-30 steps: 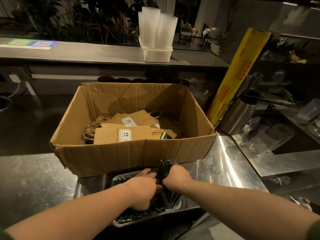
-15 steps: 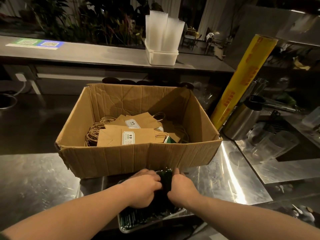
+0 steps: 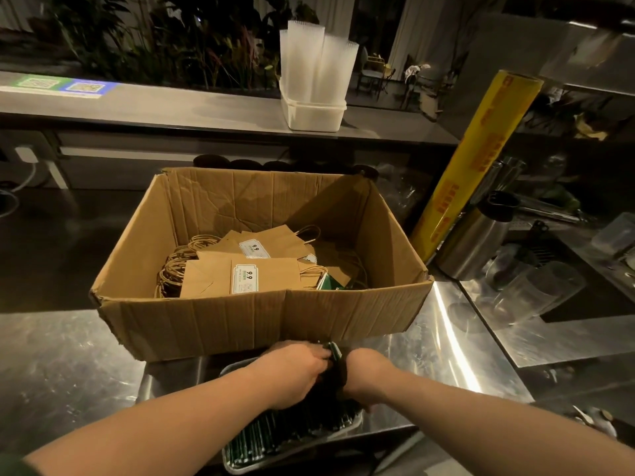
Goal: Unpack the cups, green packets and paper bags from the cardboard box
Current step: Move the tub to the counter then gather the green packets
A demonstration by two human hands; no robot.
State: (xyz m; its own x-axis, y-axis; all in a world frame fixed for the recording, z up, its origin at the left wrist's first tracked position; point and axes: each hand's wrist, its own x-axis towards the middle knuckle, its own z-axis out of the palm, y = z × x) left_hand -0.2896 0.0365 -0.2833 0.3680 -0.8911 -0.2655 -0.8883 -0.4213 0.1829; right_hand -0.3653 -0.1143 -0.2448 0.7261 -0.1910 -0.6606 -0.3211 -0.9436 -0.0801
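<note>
Lowered into the tray (image 3: 357, 419), green packets (image 3: 334, 352) are clamped between left hand (image 3: 295, 372) and right hand (image 3: 367, 376), with paper bags (image 3: 240, 276) lying crosswise directly up-frame in the cardboard box (image 3: 257, 324).

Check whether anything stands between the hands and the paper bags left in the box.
Only the cardboard box's near wall; its top is open above the paper bags. Left hand and right hand hold green packets.
</note>
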